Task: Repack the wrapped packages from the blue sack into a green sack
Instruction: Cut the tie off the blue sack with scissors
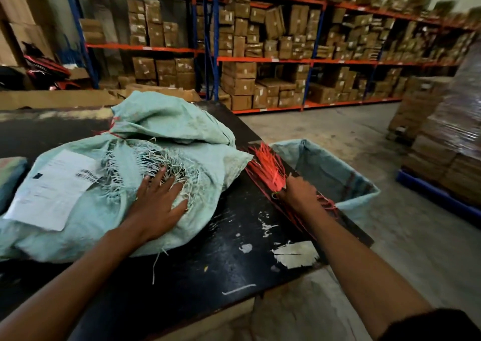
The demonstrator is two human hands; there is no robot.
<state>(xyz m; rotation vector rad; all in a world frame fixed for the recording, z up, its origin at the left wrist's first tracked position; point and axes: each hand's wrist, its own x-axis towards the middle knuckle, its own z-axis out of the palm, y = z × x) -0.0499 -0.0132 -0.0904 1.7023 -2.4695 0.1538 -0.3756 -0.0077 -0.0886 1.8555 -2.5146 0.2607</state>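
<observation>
A full pale green woven sack (145,129) lies on the black table (234,252), with a frayed edge and a white shipping label (52,187) stuck on it. My left hand (158,197) rests flat on the frayed part, fingers spread. At the table's right edge my right hand (299,192) grips a bundle of red plastic ties (265,166). Beside the table on the floor stands an open light blue-green sack (333,174). No wrapped packages show; the sacks' contents are hidden.
Orange and blue shelving (260,59) loaded with cardboard boxes fills the back. A shrink-wrapped pallet of boxes (447,137) stands at the right on a blue base. A folded piece of cloth (10,174) lies at the table's left edge. Concrete floor lies between table and pallet.
</observation>
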